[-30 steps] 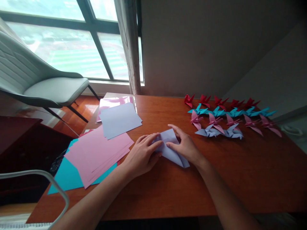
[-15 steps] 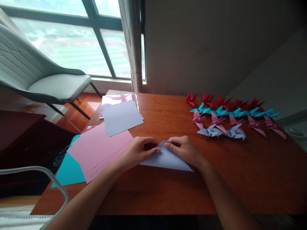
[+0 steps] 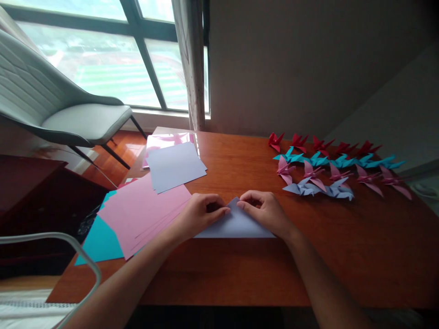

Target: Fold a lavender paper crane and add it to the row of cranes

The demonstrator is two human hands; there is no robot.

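Note:
A pale lavender sheet of origami paper (image 3: 236, 226), folded into a triangle, lies on the wooden table (image 3: 233, 274) with its tip pointing away from me. My left hand (image 3: 202, 212) pinches its left slanting edge near the tip, thumb on top. On the opposite slanting edge, my right hand (image 3: 264, 210) has its thumb and fingers closed on the paper near the tip. The hands partly cover both sides of the triangle. Its long straight edge faces me.
Pink sheets (image 3: 147, 210) and turquoise sheets (image 3: 99, 242) lie left, below lavender sheets (image 3: 178, 167) and a shiny plastic packet (image 3: 168, 140). Folded cranes stand in rows at right: red (image 3: 320, 145), turquoise (image 3: 317, 159), pink (image 3: 313, 175), lavender (image 3: 303, 186). A chair (image 3: 85, 121) stands by the window.
The folded paper has turned slightly, so its long edge now runs level with the table's front edge. Both hands keep hold near the tip, the right one shifted a little.

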